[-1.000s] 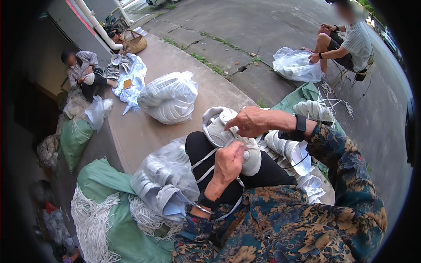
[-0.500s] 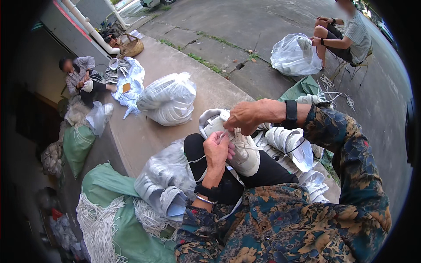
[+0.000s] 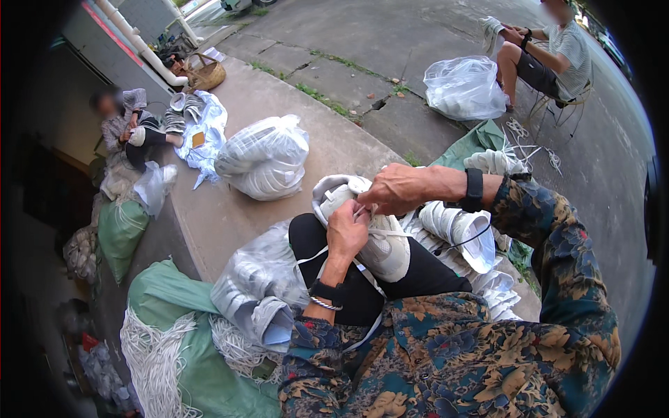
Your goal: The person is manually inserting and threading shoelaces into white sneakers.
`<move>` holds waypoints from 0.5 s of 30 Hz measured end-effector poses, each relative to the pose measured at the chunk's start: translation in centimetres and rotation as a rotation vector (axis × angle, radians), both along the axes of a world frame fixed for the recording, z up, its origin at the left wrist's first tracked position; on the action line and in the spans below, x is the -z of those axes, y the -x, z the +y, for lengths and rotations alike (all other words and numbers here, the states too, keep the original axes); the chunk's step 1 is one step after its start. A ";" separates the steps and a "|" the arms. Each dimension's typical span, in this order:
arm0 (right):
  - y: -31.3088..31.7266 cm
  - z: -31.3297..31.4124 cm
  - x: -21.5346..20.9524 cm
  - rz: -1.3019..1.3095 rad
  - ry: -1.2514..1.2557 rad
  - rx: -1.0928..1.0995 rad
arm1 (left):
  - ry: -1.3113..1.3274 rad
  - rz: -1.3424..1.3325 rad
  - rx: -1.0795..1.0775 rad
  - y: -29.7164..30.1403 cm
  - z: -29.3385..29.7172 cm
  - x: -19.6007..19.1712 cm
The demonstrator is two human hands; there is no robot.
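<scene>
A pale beige sneaker (image 3: 387,256) rests across my black-clad thighs, its toe pointing toward me. Over its eyelets my left hand (image 3: 346,233) is closed, pinching the white shoelace (image 3: 313,257). The rest of that lace trails down past my left wrist and over my lap. My right hand (image 3: 396,189) comes in above the shoe's collar, thumb and fingers closed on the lace at the upper eyelets. Both sets of fingertips meet there and partly hide the eyelets.
A green sack (image 3: 164,292) with bundled white laces (image 3: 157,355) lies at my left, beside a clear bag of shoe uppers (image 3: 258,279). Stacked pale uppers (image 3: 453,226) sit to my right. Ahead stands a filled plastic bag (image 3: 265,157). Two people sit farther off, left and right.
My left hand has turned its back upward and come closer to my right hand at the eyelets. The person at the far right has raised a pale item above the bag.
</scene>
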State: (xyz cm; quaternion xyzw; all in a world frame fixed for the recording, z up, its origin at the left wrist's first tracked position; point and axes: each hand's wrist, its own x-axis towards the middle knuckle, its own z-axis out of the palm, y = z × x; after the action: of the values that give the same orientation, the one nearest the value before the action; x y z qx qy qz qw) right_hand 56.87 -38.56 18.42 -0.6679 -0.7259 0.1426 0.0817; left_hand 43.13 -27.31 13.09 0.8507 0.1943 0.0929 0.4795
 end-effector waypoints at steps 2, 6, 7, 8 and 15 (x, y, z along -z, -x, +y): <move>-0.7 -0.7 0.4 0.001 0.029 0.038 | -0.371 0.024 -0.093 0.7 -0.9 -1.0; -0.5 -0.7 0.0 0.033 0.019 0.108 | -0.238 0.033 -0.306 7.5 6.4 0.7; 0.1 0.4 0.0 0.036 0.005 0.080 | -0.227 0.121 -0.419 10.5 8.2 1.1; 0.4 0.7 0.0 0.140 -0.060 0.095 | -0.276 0.151 -0.427 11.4 8.2 0.6; 5.5 1.8 -1.0 0.843 -0.293 0.119 | 0.844 -0.085 -0.251 10.9 3.2 -5.1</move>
State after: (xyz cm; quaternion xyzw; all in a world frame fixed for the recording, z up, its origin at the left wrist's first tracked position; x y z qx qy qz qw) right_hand 51.38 -36.78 19.42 -0.5736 -0.6020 0.2931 0.4719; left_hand 32.21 -24.09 18.23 0.5454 0.2972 0.0979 0.7776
